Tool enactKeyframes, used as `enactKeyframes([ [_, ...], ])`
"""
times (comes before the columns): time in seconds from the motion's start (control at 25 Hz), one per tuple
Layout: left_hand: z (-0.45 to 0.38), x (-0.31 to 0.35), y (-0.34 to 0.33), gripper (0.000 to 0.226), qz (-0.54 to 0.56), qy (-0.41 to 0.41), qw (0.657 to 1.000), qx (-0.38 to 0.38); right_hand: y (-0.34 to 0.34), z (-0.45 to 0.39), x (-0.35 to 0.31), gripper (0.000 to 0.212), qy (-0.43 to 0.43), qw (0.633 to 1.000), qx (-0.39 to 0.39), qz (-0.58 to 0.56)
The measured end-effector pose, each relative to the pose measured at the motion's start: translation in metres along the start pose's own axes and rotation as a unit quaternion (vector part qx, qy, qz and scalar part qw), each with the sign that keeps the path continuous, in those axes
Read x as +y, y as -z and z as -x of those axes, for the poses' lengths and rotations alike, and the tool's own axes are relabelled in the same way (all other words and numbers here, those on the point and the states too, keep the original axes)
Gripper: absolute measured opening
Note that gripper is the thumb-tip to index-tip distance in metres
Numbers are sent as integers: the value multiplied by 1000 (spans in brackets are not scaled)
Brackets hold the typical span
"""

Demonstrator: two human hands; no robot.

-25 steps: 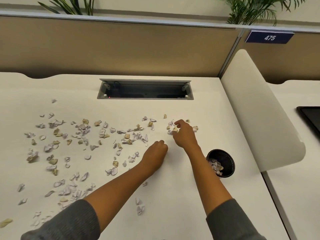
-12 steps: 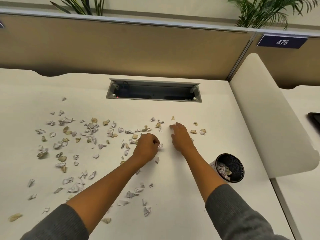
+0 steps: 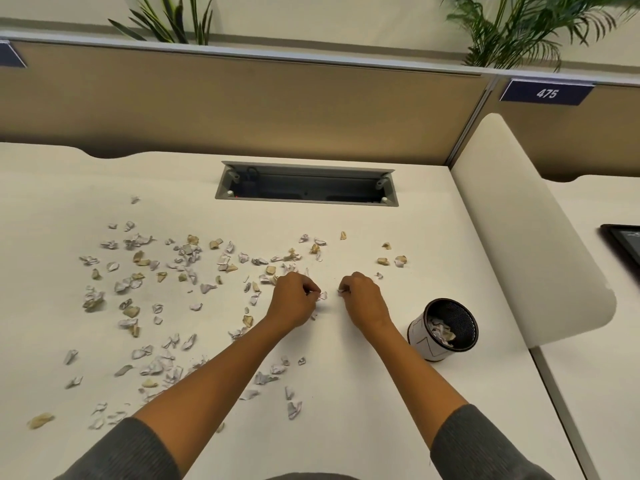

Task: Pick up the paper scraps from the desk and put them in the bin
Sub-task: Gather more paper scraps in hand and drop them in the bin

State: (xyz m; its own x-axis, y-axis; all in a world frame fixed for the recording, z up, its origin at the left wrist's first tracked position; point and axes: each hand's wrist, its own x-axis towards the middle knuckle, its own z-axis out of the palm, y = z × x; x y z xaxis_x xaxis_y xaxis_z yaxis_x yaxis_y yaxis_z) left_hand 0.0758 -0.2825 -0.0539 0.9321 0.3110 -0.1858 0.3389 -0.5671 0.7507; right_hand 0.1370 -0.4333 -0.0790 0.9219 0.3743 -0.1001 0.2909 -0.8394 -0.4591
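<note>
Several white and tan paper scraps (image 3: 187,258) lie scattered over the left and middle of the white desk (image 3: 346,393). My left hand (image 3: 294,301) has its fingers curled and pinches a white scrap at its fingertips. Just to its right, my right hand (image 3: 363,299) is curled too, a bit of white paper showing at its fingertips. A small black mesh bin (image 3: 446,329) stands on the desk right of my right wrist, with crumpled scraps inside.
A grey cable tray opening (image 3: 306,187) is cut into the desk at the back. A cream divider panel (image 3: 519,220) rises on the right, a tan partition wall (image 3: 242,109) behind. A dark tablet edge (image 3: 623,244) shows far right.
My right hand pulled back from the far scraps toward me. My left hand moved forward and right, so both now sit close together at the desk's middle.
</note>
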Motion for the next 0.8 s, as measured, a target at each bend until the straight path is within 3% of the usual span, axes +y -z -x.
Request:
enactKeyframes([
  [0.24, 18, 8, 6, 10, 9, 0, 1000, 3, 43, 48, -7, 8, -44, 982, -20, -182],
  [0.4, 32, 6, 4, 10, 4, 12, 1000, -6, 97, 87, 7, 6, -61, 963, 25, -260],
  [0.6, 44, 29, -5, 7, 21, 3, 1000, -16, 139, 115, 46, 10, -128, 956, 136, -225],
  [0.8, 52, 70, -22, 7, 54, -37, 996, -58, 136, 124, 72, 17, -154, 955, 113, -228],
])
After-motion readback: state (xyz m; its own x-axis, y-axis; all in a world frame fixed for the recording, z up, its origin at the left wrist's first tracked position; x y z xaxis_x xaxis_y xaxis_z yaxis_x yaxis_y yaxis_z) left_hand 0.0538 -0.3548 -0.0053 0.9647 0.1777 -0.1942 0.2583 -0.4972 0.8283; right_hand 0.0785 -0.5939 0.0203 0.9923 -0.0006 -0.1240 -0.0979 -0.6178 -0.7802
